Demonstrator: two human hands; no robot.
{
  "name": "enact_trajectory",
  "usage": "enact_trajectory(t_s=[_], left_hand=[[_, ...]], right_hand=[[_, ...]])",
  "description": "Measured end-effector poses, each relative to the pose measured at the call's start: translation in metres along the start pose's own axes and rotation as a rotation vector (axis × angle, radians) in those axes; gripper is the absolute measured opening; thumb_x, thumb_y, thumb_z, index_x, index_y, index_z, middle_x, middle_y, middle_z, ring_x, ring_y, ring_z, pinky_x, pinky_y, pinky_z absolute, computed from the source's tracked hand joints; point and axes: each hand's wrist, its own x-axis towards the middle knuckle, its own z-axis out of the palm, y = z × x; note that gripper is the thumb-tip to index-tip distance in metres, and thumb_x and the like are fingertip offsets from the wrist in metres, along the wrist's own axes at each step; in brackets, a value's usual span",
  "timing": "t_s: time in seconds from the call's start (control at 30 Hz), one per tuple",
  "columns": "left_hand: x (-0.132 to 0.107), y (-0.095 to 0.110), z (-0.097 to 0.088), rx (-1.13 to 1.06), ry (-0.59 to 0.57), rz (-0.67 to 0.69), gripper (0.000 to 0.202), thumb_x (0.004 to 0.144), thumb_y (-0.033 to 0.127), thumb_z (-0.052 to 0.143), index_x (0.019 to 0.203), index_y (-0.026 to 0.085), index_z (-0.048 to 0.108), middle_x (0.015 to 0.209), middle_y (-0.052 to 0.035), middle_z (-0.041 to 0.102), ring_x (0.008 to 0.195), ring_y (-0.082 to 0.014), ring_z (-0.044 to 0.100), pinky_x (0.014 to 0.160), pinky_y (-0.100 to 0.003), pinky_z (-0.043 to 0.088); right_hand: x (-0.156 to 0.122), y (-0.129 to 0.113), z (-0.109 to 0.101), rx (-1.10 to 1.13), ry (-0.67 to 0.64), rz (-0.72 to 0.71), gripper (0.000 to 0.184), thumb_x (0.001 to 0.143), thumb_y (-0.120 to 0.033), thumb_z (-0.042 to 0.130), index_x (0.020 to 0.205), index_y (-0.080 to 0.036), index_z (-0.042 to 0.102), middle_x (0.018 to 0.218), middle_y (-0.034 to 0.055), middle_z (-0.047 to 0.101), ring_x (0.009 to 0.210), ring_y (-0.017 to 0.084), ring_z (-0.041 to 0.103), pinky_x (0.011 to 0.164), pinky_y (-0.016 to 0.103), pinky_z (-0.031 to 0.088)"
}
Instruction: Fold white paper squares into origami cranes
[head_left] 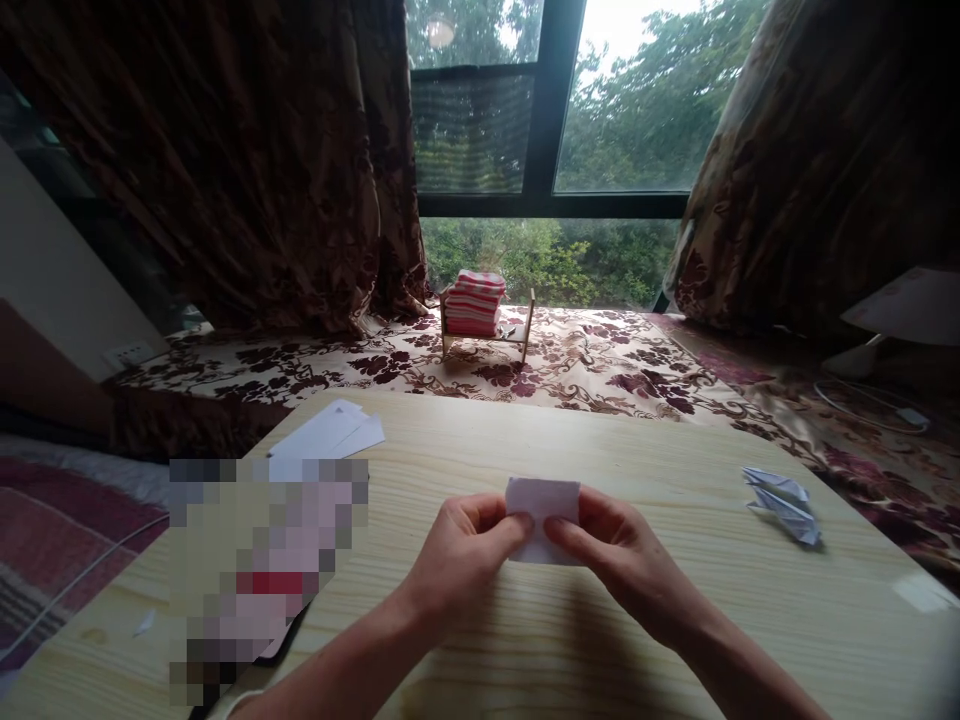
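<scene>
A small white folded piece of paper (543,500) is held up over the wooden table between both hands. My left hand (480,535) pinches its left side, thumb on the near face and fingers behind. On the right side my right hand (611,535) grips it the same way. The two thumbs lie close together on the paper's lower half. The fingers behind the sheet are partly hidden.
Folded paper shapes (784,505) lie on the table's right (675,470). Loose white sheets (319,435) rest at the far left, by a blurred-out object (262,580). A small stand with pink-striped cloths (476,303) is on the patterned window seat (615,365).
</scene>
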Motion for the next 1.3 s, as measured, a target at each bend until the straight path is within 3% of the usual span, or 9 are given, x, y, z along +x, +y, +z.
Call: enact_trajectory(t_s=[0.27,0.47,0.67,0.77,0.83,0.97,1.1,1.3], left_hand=[[-0.001,0.001,0.0,-0.042,-0.065,-0.064,0.024,0.072,0.027,0.059,0.077,0.009,0.075,0.063,-0.0051,0.063,0.065,-0.0137,0.05,0.061,-0.024,0.04],[0.001,0.001,-0.004,-0.046,0.048,-0.03,0.027,0.073,0.033,0.062,0.079,0.009,0.072,0.07,-0.0057,0.064,0.074,-0.0158,0.053,0.07,-0.026,0.042],[0.0,0.002,-0.006,0.076,0.033,-0.056,0.029,0.071,0.037,0.064,0.056,0.012,0.062,0.058,-0.0016,0.055,0.062,-0.012,0.046,0.062,-0.025,0.035],[0.001,0.002,-0.005,0.125,0.109,-0.017,0.031,0.071,0.034,0.063,0.05,0.013,0.056,0.057,-0.001,0.053,0.06,-0.0116,0.044,0.059,-0.025,0.033],[0.001,0.001,-0.005,0.139,0.127,0.011,0.03,0.072,0.033,0.063,0.05,0.014,0.056,0.055,0.0003,0.051,0.058,-0.0108,0.042,0.057,-0.024,0.032],[0.0,0.0,-0.004,0.133,0.057,0.071,0.024,0.074,0.032,0.063,0.06,0.012,0.064,0.057,0.0007,0.054,0.058,-0.0107,0.044,0.057,-0.023,0.034],[-0.002,-0.003,-0.001,0.182,0.021,0.117,0.021,0.074,0.031,0.064,0.074,0.012,0.071,0.065,-0.0029,0.063,0.066,-0.0164,0.055,0.063,-0.026,0.04],[0.003,-0.009,-0.003,0.213,0.106,0.11,0.02,0.073,0.03,0.064,0.068,0.012,0.07,0.062,-0.0038,0.065,0.067,-0.0194,0.06,0.06,-0.026,0.043]], right_hand=[[-0.001,-0.002,0.003,-0.008,-0.024,-0.005,0.023,0.076,-0.037,0.066,0.089,-0.018,0.068,0.077,0.0024,0.068,0.068,0.016,0.06,0.069,0.029,0.05],[0.001,-0.004,-0.001,-0.22,0.07,-0.007,0.033,0.08,-0.045,0.059,0.064,-0.017,0.059,0.057,-0.0024,0.047,0.055,0.01,0.04,0.052,0.023,0.036],[0.0,-0.001,-0.003,-0.277,0.131,-0.05,0.039,0.08,-0.05,0.055,0.059,-0.018,0.052,0.056,-0.0035,0.04,0.056,0.011,0.036,0.052,0.023,0.033],[0.0,0.0,-0.003,-0.309,0.19,-0.074,0.037,0.082,-0.049,0.054,0.063,-0.018,0.055,0.057,-0.003,0.043,0.056,0.011,0.04,0.053,0.023,0.035],[0.001,0.001,-0.001,-0.283,0.152,-0.057,0.031,0.081,-0.047,0.057,0.07,-0.018,0.061,0.062,-0.0014,0.051,0.06,0.013,0.047,0.057,0.024,0.04],[0.002,0.004,0.003,-0.146,0.016,-0.065,0.021,0.08,-0.039,0.062,0.084,-0.019,0.068,0.08,0.0028,0.067,0.08,0.019,0.06,0.074,0.028,0.046],[0.002,0.01,0.007,-0.202,-0.008,-0.113,0.022,0.083,-0.035,0.058,0.092,-0.018,0.069,0.084,0.0049,0.069,0.082,0.021,0.06,0.077,0.032,0.047],[0.005,0.018,0.0,-0.325,0.106,-0.105,0.026,0.08,-0.04,0.059,0.075,-0.015,0.067,0.07,0.0026,0.063,0.067,0.017,0.055,0.067,0.029,0.046]])
